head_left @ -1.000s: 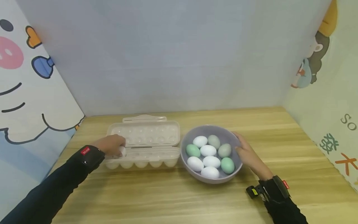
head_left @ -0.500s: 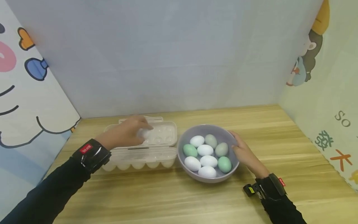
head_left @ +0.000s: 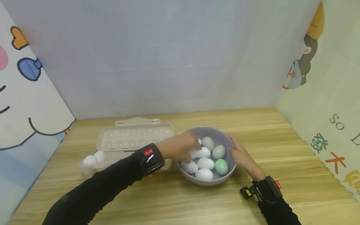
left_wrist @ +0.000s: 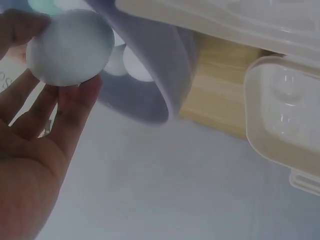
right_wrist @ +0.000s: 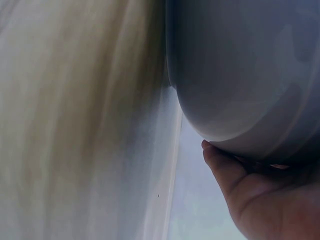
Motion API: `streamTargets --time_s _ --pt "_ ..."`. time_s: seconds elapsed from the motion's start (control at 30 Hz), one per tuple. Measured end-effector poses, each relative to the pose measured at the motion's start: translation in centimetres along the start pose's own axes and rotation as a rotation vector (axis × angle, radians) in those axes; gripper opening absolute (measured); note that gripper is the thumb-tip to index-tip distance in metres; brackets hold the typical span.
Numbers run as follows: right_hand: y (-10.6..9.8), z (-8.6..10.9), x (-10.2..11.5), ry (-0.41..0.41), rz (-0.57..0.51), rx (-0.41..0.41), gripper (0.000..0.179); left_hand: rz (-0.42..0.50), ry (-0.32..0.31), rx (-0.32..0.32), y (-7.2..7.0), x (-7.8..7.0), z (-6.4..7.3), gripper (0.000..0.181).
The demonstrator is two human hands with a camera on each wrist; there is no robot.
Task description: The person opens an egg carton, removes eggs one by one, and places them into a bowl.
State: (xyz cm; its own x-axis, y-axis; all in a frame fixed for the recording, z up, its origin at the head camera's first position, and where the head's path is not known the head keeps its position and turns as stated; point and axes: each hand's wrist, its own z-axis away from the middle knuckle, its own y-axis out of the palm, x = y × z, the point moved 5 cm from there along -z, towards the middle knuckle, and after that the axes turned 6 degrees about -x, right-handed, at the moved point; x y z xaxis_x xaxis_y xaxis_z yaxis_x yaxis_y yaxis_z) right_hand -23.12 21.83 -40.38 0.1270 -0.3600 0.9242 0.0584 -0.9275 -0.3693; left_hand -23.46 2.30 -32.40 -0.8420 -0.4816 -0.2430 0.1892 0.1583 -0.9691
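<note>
My left hand point(head_left: 180, 146) pinches a pale egg point(left_wrist: 70, 47) between thumb and fingertips, over the left side of a grey-purple bowl point(head_left: 233, 167). In the left wrist view, the whole egg shows above the palm. Several white, grey-green and green eggs lie in the bowl, a green egg point(head_left: 221, 167) at its right; my left hand covers part of the contents. Holding the bowl's right rim is my right hand point(head_left: 246, 156); in the right wrist view its fingertips meet the bowl's outer wall. Left of the bowl lies an opened clear plastic egg carton point(head_left: 135, 129), partly behind my left arm.
Two white eggs point(head_left: 89, 161) sit at the carton's left end. The wooden table point(head_left: 174, 203) extends in front of the bowl and to its right. A grey backdrop point(head_left: 168, 62) stands behind, with printed panels at both sides.
My left hand has moved right from the carton's left end, over the lid, to the bowl, with the egg in its fingers. My right hand has stayed on the bowl's rim.
</note>
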Motion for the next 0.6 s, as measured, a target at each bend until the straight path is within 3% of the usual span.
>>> streamTargets --time_s 0.1,0.27,0.43,0.6 --pt "0.2 0.0 -0.1 -0.001 0.007 0.007 0.055 -0.072 0.016 0.047 1.2 -0.3 -0.7 0.045" --pt "0.2 -0.2 -0.1 0.0 0.03 0.008 0.056 -0.135 0.064 0.066 1.9 -0.6 -1.4 0.042" --pt "0.0 -0.1 0.0 0.009 0.044 0.001 0.055 -0.136 0.105 0.063 2.1 -0.9 -1.8 0.041" --pt "0.0 0.1 0.1 0.018 0.046 0.006 0.054 -0.113 0.104 0.059 2.4 -0.9 -1.8 0.041"
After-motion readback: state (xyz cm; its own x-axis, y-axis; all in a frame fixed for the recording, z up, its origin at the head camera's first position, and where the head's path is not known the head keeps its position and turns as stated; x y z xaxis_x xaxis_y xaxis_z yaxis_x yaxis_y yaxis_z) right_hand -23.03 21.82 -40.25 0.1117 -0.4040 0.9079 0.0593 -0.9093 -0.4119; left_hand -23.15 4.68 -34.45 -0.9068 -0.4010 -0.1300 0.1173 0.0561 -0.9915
